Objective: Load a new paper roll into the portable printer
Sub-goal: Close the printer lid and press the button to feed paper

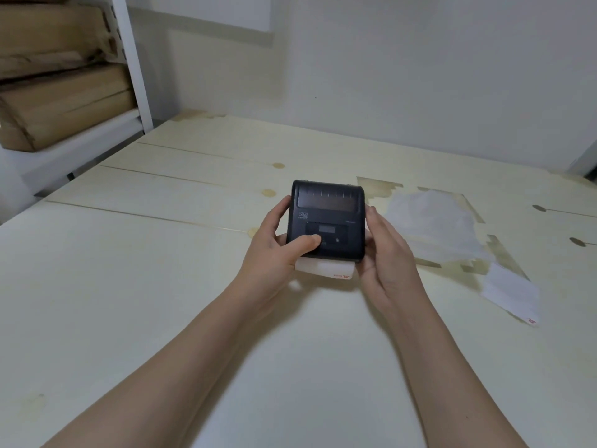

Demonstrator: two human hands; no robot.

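I see my left hand (274, 250) gripping the printer (328, 221) by its left side, thumb pressed on the front panel; my right hand (384, 253) clasps its right side. Paper (326, 270) protrudes beneath the printer's near edge.

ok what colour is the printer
Black, with a white paper strip at its near edge; head view.

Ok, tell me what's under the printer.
White paper with red print sticks out below the printer, near edge. The printer's body hides how far it runs underneath.
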